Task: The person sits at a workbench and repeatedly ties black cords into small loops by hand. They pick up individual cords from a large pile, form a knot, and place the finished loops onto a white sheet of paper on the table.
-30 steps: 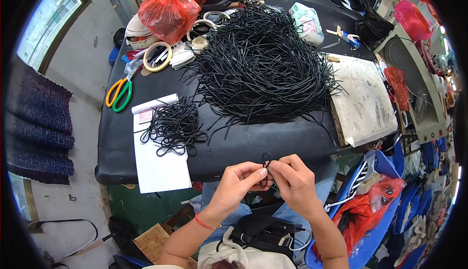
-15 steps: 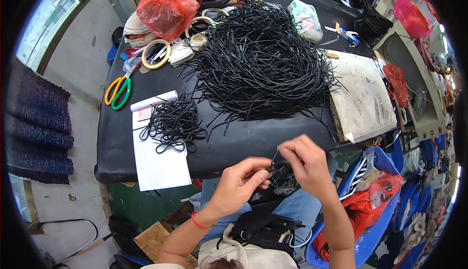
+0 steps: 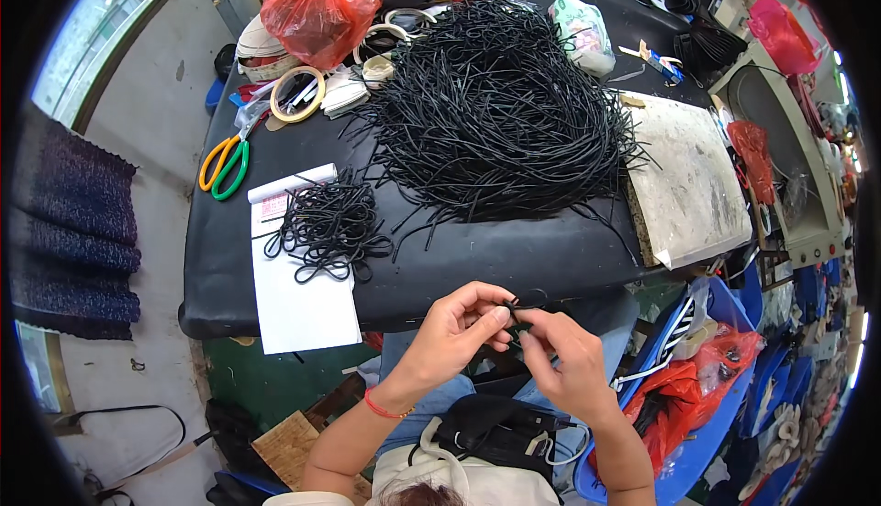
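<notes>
Just past the table's near edge, above my lap, both hands meet at a thin black cord (image 3: 516, 315). My left hand (image 3: 463, 327) pinches it between thumb and index finger. Against the same cord, the fingers of my right hand (image 3: 564, 355) are closed, with part of the cord hidden behind them. A small pile of looped black cords (image 3: 330, 226) lies on a white paper sheet (image 3: 307, 313) at the left. Beyond my hands spreads a big heap of straight black cords (image 3: 500, 121).
The black-covered table (image 3: 450, 267) carries orange-and-green-handled scissors (image 3: 223, 166), tape rolls (image 3: 297, 95) and a red plastic bag (image 3: 326, 11). A pale board (image 3: 688, 176) lies at the right. Below it stands a blue bin (image 3: 684, 469) holding red bags.
My right hand has come down and inward, closer to my left hand, and is now at the cord. The left hand has barely moved. The view has shifted slightly.
</notes>
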A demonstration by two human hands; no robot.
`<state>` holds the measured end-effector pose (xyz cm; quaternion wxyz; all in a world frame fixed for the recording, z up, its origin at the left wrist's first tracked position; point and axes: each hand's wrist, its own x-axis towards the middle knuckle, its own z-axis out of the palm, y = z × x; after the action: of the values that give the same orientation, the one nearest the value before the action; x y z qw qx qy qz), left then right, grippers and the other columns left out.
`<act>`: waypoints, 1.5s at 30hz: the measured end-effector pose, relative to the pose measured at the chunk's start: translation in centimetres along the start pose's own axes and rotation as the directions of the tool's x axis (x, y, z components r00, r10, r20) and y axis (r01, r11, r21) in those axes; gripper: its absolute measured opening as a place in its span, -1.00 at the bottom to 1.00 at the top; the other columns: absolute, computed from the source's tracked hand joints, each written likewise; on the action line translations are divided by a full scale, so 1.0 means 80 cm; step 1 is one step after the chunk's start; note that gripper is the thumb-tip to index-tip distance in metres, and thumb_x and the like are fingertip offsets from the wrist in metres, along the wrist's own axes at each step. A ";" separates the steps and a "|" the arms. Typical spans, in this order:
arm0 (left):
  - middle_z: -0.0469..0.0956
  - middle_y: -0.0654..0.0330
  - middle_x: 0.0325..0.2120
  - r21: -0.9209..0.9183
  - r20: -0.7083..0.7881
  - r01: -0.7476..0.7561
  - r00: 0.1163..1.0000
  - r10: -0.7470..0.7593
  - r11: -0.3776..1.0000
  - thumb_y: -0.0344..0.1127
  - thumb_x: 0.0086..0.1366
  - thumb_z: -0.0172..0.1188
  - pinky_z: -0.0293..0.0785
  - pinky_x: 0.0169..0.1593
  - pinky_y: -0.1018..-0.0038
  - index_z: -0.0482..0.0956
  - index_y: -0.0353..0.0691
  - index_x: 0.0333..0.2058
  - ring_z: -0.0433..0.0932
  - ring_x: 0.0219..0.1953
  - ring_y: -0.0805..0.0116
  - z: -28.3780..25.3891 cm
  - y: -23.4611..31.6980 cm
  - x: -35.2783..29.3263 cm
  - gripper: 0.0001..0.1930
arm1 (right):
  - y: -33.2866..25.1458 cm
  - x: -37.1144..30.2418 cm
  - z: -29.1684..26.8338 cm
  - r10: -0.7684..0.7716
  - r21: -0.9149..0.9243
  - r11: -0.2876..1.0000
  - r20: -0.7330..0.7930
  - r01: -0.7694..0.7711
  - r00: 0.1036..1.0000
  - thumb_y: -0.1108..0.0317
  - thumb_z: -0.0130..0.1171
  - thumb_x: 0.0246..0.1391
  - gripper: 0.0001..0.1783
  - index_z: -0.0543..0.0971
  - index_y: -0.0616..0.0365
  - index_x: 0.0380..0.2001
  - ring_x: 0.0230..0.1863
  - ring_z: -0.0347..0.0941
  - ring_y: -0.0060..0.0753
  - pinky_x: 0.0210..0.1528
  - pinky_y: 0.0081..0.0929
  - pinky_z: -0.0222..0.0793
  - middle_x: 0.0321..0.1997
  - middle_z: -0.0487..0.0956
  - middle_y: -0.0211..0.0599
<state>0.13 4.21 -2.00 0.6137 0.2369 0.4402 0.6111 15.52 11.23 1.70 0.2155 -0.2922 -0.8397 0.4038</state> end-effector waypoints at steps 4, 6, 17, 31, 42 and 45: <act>0.51 0.22 -0.40 0.008 -0.072 -0.078 0.994 0.078 0.997 -0.43 0.25 0.06 0.46 -0.26 0.63 0.47 -0.33 -0.20 0.48 -0.39 0.56 0.004 -0.015 0.001 -0.83 | -0.005 -0.003 0.002 0.218 0.474 0.843 0.131 -0.254 0.967 0.59 0.04 0.03 -0.78 0.49 0.31 -0.20 -0.29 0.50 -0.49 -0.26 -0.58 0.43 -0.30 0.56 -0.25; 0.53 0.18 -0.37 -0.005 -0.103 -0.123 0.987 0.122 0.992 -0.44 0.24 0.07 0.46 -0.23 0.63 0.47 -0.34 -0.20 0.50 -0.35 0.55 0.008 -0.018 0.000 -0.83 | 0.003 -0.003 0.004 0.258 0.701 0.627 0.226 -0.340 0.939 0.57 0.01 0.09 -0.80 0.49 0.31 -0.19 -0.27 0.51 -0.51 -0.22 -0.59 0.44 -0.23 0.57 -0.26; 0.55 0.16 -0.33 0.119 -0.261 -0.305 0.908 0.326 0.945 -0.52 0.18 0.13 0.43 -0.20 0.66 0.49 -0.38 -0.20 0.50 -0.30 0.56 0.026 -0.025 -0.010 -0.81 | 0.008 0.009 0.006 0.422 0.627 0.660 0.148 -0.414 0.895 0.43 0.26 -0.05 -0.82 0.52 0.29 -0.40 -0.46 0.42 -0.69 -0.41 -0.74 0.35 -0.46 0.54 -0.36; 0.56 0.14 -0.37 0.319 -0.137 -0.235 0.947 0.290 0.918 -0.50 0.13 0.17 0.44 -0.29 0.63 0.35 -0.36 -0.15 0.50 -0.36 0.58 0.020 -0.016 -0.014 -0.69 | 0.032 0.010 0.016 0.109 0.375 0.924 -0.093 -0.067 0.990 0.40 0.26 -0.06 -0.80 0.52 0.26 -0.36 -0.44 0.28 -0.72 -0.35 -0.69 0.23 -0.36 0.42 -0.41; 0.54 0.23 -0.51 0.474 0.041 -0.079 0.997 0.068 0.877 -0.38 0.16 0.18 0.36 -0.48 0.65 0.53 -0.40 -0.27 0.42 -0.55 0.65 0.025 -0.007 -0.015 -0.79 | 0.025 0.011 0.026 0.457 0.623 0.725 -0.114 -0.295 0.882 0.38 0.19 0.03 -0.85 0.44 0.16 -0.51 -0.54 0.20 -0.83 -0.48 -0.80 0.13 -0.56 0.40 -0.58; 0.54 0.26 -0.48 0.402 -0.015 0.042 0.999 -0.039 0.915 -0.42 0.18 0.16 0.39 -0.38 0.69 0.51 -0.42 -0.24 0.44 -0.46 0.65 0.025 0.000 -0.015 -0.79 | 0.029 0.011 0.031 0.487 0.759 0.620 -0.172 -0.200 0.856 0.37 0.19 0.04 -0.83 0.42 0.15 -0.51 -0.55 0.16 -0.85 -0.50 -0.80 0.08 -0.57 0.39 -0.59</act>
<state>1.93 3.55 -0.68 0.5629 0.3470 0.5632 0.4955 14.13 11.58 -1.52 0.3796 -0.4113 -0.4858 0.6714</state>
